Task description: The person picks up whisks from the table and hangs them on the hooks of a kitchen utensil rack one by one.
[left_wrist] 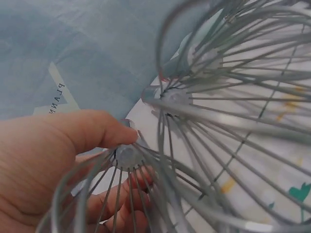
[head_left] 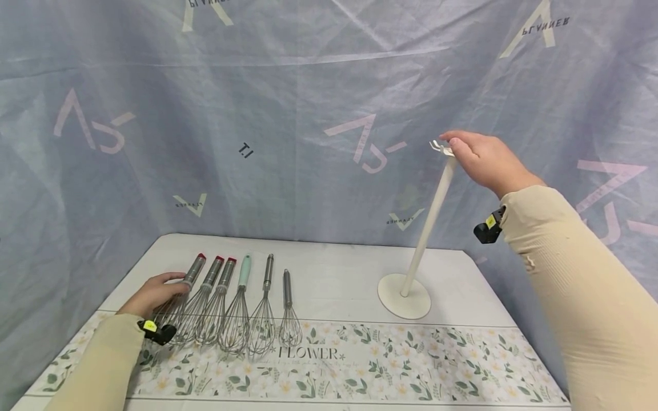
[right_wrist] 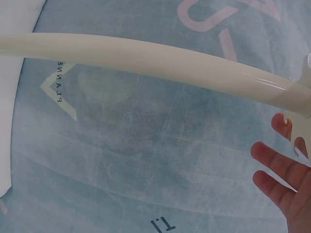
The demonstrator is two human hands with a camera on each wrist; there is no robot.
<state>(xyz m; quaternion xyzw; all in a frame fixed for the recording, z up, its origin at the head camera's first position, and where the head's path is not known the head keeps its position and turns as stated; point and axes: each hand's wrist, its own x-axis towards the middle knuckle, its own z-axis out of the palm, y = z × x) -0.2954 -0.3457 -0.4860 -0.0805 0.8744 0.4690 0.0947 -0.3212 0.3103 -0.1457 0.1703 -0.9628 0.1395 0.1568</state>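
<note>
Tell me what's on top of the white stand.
In the head view, pale hooks show atop the white stand; the right grip covers part of the top, and whatever lies beneath it is hidden there.

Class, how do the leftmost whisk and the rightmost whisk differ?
The leftmost whisk has a red handle end; the rightmost whisk has none.
The left hand grips the leftmost whisk; no hand touches the rightmost whisk.
The leftmost whisk's handle looks thicker than the rightmost whisk's.
Both have grey handles and wire loops.
</note>
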